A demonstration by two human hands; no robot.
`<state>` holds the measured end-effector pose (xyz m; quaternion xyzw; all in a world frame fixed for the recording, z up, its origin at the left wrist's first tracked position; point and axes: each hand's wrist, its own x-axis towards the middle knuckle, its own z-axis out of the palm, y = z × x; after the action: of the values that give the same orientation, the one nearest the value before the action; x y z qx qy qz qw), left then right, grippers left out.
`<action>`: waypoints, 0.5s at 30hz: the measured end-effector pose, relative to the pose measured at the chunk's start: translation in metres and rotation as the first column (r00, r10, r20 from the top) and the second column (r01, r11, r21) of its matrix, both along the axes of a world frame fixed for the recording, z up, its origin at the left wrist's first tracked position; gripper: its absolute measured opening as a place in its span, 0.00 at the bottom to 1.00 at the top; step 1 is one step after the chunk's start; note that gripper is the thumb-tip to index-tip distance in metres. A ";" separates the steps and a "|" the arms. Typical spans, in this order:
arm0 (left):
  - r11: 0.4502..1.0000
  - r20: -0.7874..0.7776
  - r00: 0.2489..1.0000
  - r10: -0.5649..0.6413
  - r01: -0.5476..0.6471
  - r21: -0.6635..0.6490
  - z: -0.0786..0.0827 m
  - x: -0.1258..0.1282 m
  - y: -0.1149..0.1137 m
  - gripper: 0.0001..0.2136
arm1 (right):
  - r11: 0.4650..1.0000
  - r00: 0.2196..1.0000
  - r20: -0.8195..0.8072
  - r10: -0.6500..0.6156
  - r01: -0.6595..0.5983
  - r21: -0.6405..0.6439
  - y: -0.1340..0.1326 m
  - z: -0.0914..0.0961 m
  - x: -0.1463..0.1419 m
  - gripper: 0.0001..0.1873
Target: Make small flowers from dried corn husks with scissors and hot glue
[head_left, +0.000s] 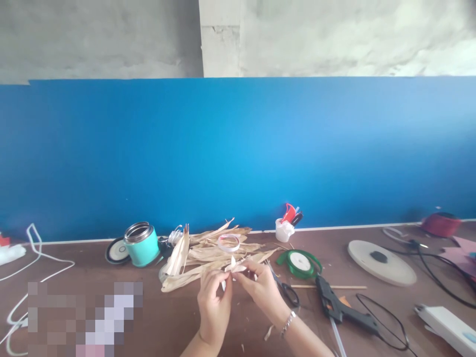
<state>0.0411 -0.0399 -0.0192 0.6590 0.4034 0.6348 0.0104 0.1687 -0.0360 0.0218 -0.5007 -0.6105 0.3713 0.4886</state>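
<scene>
My left hand [213, 300] and my right hand [262, 285] meet above the brown table [171, 317]. Both pinch a small pale piece of dried husk [235, 267] between their fingertips. A bracelet sits on my right wrist. Just behind my hands lies a pile of dried corn husks [208, 253] with a roll of clear tape [228, 243] on top.
A teal metal jar [141, 244] stands left of the husks. Right of my hands lie scissors [286, 291], green ribbon on a spool [299, 263], a thin wooden stick [334, 287], a black glue gun [340, 306] and a white round disc [381, 262]. A blue board [238, 148] backs the table.
</scene>
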 end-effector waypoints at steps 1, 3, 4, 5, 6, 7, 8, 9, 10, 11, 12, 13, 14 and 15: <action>1.000 0.002 1.000 -0.001 0.001 -0.003 0.000 0.000 0.000 0.05 | 1.000 1.000 0.008 -0.005 0.005 0.005 0.000 0.000 0.000 0.07; 1.000 0.005 1.000 -0.009 0.009 -0.010 0.001 0.000 0.000 0.05 | 1.000 1.000 0.012 -0.006 0.005 0.012 -0.001 0.001 0.000 0.08; 1.000 0.006 1.000 -0.015 0.015 -0.010 0.001 0.000 0.000 0.05 | 1.000 1.000 0.010 -0.001 0.001 0.013 -0.001 0.001 0.001 0.08; 1.000 0.007 1.000 -0.023 0.023 -0.008 0.001 0.000 0.001 0.05 | 1.000 1.000 0.006 0.004 -0.004 0.012 0.000 0.000 0.001 0.09; 0.999 0.009 0.999 -0.032 0.032 -0.002 0.000 0.000 0.001 0.05 | 1.000 1.000 0.001 0.008 -0.008 0.010 0.000 0.000 0.001 0.10; 0.999 0.010 0.999 -0.040 0.040 0.004 0.000 0.000 0.001 0.05 | 1.000 1.000 -0.006 0.010 -0.010 0.007 0.001 0.000 0.001 0.10; 0.999 0.009 0.999 -0.049 0.048 0.008 -0.001 -0.001 0.002 0.05 | 1.000 1.000 -0.013 0.013 -0.013 0.001 0.001 -0.001 0.002 0.11; 0.998 0.006 0.998 -0.056 0.056 0.011 -0.001 -0.001 0.002 0.05 | 1.000 1.000 -0.022 0.015 -0.016 -0.004 0.002 -0.001 0.002 0.11; 0.998 0.001 0.998 -0.061 0.061 0.011 -0.002 -0.002 0.002 0.06 | 1.000 0.999 -0.032 0.020 -0.020 -0.009 0.003 -0.002 0.002 0.11; 0.998 -0.007 0.998 -0.065 0.065 0.012 -0.002 -0.002 0.002 0.06 | 1.000 0.999 -0.041 0.027 -0.028 -0.014 0.003 -0.002 0.003 0.11; 0.998 -0.015 0.998 -0.068 0.068 0.013 -0.002 -0.002 0.002 0.06 | 0.999 0.998 -0.048 0.035 -0.036 -0.018 0.003 -0.002 0.003 0.12; 0.998 -0.022 0.998 -0.067 0.067 0.017 -0.001 -0.002 0.002 0.06 | 0.999 0.998 -0.054 0.041 -0.043 -0.019 0.003 -0.002 0.004 0.12; 0.998 -0.030 0.998 -0.063 0.064 0.024 -0.001 -0.002 0.001 0.06 | 0.999 0.997 -0.056 0.045 -0.046 -0.020 0.003 -0.003 0.004 0.12; 0.998 -0.039 0.998 -0.058 0.060 0.032 0.000 -0.002 0.001 0.07 | 0.999 0.997 -0.057 0.048 -0.049 -0.022 0.004 -0.003 0.004 0.12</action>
<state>0.0390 -0.0388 -0.0189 0.6827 0.3734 0.6280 0.0105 0.1728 -0.0325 0.0190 -0.4808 -0.6040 0.4040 0.4906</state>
